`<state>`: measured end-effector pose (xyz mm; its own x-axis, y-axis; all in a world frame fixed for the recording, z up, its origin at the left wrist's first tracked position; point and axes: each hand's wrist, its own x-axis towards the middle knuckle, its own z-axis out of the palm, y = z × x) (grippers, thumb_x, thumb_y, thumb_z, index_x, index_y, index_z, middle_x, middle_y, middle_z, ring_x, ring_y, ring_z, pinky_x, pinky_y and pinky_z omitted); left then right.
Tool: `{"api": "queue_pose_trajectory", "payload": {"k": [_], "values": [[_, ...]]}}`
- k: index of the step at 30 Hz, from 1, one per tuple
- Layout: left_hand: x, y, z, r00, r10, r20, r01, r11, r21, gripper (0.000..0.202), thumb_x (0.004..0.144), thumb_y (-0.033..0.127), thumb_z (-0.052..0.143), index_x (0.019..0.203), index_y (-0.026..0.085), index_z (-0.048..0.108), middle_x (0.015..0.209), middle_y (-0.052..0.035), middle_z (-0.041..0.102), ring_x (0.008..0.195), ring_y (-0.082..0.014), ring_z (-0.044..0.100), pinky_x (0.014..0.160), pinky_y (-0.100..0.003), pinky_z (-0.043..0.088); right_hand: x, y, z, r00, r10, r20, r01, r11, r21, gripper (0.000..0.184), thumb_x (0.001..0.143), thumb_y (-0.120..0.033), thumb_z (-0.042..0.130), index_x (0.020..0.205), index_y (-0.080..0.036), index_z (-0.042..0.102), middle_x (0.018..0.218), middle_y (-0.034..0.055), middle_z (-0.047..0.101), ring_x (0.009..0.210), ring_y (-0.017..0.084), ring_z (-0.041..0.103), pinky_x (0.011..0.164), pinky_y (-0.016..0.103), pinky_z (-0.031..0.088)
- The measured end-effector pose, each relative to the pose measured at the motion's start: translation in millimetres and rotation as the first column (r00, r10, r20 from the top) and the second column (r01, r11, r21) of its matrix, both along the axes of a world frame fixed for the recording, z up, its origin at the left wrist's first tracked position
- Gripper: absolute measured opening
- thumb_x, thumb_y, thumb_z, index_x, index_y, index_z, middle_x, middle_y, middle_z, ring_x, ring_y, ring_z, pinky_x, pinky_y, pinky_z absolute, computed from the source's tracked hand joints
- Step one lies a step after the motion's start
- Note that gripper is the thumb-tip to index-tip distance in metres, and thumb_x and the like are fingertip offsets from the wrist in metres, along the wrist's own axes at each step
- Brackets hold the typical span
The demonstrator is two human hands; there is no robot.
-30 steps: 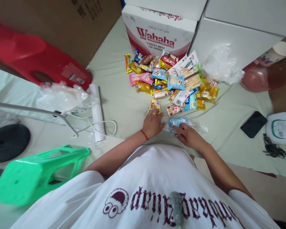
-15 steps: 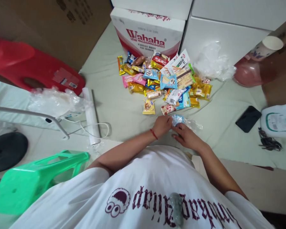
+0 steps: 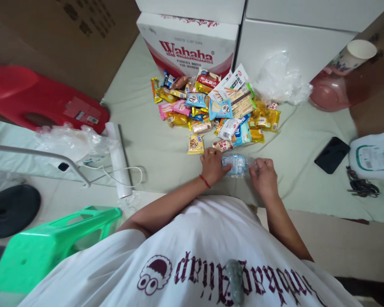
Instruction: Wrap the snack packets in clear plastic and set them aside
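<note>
Light-blue packet [image 3: 237,165] in crinkled clear plastic film [image 3: 251,161], between white printed T-shirt [image 3: 211,226] and colourful heap of wrapped snacks [image 3: 220,109] on pale green cloth [image 3: 166,166], held at its left end by half-curled left hand [image 3: 213,165] and at the film's right end by closed right hand [image 3: 265,179].

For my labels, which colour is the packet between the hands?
The wrapped packet is light blue, best in head view.

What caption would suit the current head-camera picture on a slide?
Left hand on a blue item in clear plastic, right hand gripping the plastic's end, before a heap of packaged snacks.
</note>
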<state>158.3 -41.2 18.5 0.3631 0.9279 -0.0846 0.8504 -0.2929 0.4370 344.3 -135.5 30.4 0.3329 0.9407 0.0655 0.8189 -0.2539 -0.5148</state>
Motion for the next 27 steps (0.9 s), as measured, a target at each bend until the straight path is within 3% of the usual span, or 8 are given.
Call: {"api": "queue_pose_trajectory", "payload": {"k": [3,6,11,14,18,20,23,27], "values": [[8,-8,8.6,0.998,-0.028,0.062,0.032,0.997,-0.068,0.033,0.087,0.039,0.073,0.11,0.019,0.06,0.119,-0.0144,0.064,0.111,-0.0324,0.06,0.087,-0.042,0.05,-18,6,12.1,0.988,0.066,-0.138,-0.069,0.998,-0.016,0.015,0.096,-0.034,0.052,0.088,-0.024,0.061,0.081,0.0053,0.063,0.076,0.022,0.058,0.073,0.033,0.048],[14,-19,19.5,0.987,-0.109,0.122,0.114,0.993,-0.032,0.018,0.094,0.026,0.057,0.11,0.019,0.058,0.116,-0.0144,0.063,0.105,-0.0288,0.063,0.083,-0.039,0.05,-34,13,12.2,0.924,0.108,-0.366,-0.101,0.994,0.038,0.022,0.096,-0.035,0.048,0.1,-0.023,0.065,0.094,0.0076,0.071,0.088,0.024,0.064,0.082,0.035,0.052],[15,-30,17.6,0.861,-0.374,0.346,0.36,0.927,0.106,0.029,0.077,0.017,0.059,0.106,0.019,0.056,0.116,-0.0172,0.062,0.115,-0.0335,0.057,0.1,-0.049,0.047,-47,15,-7.7,0.587,0.032,-0.809,-0.022,0.999,0.024,0.05,0.098,-0.054,0.039,0.126,-0.02,0.062,0.115,0.0091,0.073,0.105,0.025,0.068,0.087,0.038,0.057],[10,-27,2.9,0.728,-0.339,0.596,0.417,0.909,0.007,0.036,0.072,0.015,0.058,0.107,0.021,0.051,0.112,-0.0134,0.062,0.111,-0.029,0.059,0.098,-0.047,0.051,-45,14,-20.8,0.495,-0.035,-0.868,0.016,0.999,-0.031,0.06,0.096,-0.064,0.045,0.137,-0.021,0.057,0.12,0.0093,0.071,0.105,0.025,0.069,0.085,0.037,0.059],[-2,-13,-11.2,0.534,0.009,0.845,0.344,0.911,-0.227,0.032,0.077,0.017,0.057,0.106,0.023,0.045,0.112,-0.0078,0.062,0.105,-0.0212,0.064,0.089,-0.037,0.058,-40,12,-30.6,0.626,-0.059,-0.777,0.016,0.998,-0.063,0.058,0.097,-0.057,0.049,0.143,-0.022,0.055,0.117,0.0088,0.074,0.097,0.024,0.07,0.08,0.037,0.061],[-15,-4,-10.6,0.517,0.119,0.848,0.241,0.93,-0.278,0.029,0.077,0.021,0.058,0.104,0.023,0.048,0.116,-0.0081,0.061,0.109,-0.0218,0.063,0.083,-0.034,0.059,-37,9,-30.2,0.751,-0.049,-0.659,0.039,0.999,-0.03,0.051,0.099,-0.051,0.047,0.138,-0.021,0.061,0.116,0.0092,0.075,0.1,0.025,0.07,0.083,0.04,0.061],[-49,4,-3.9,0.645,0.106,0.757,0.079,0.976,-0.204,0.016,0.08,0.022,0.056,0.096,0.023,0.058,0.111,-0.0077,0.062,0.108,-0.0229,0.061,0.083,-0.035,0.057,-23,0,-24.9,0.898,-0.052,-0.437,0.082,0.995,0.049,0.041,0.098,-0.045,0.05,0.126,-0.023,0.071,0.121,0.0105,0.075,0.111,0.028,0.069,0.1,0.047,0.056],[-117,2,-2.4,0.816,0.085,0.571,-0.069,0.996,-0.05,0.011,0.085,0.021,0.054,0.089,0.026,0.063,0.097,-0.0043,0.066,0.092,-0.0223,0.064,0.081,-0.037,0.054,45,-4,-10.9,0.887,-0.192,-0.42,0.231,0.972,0.043,0.037,0.092,-0.05,0.062,0.113,-0.024,0.078,0.11,0.0092,0.079,0.101,0.03,0.072,0.097,0.049,0.057]]}}
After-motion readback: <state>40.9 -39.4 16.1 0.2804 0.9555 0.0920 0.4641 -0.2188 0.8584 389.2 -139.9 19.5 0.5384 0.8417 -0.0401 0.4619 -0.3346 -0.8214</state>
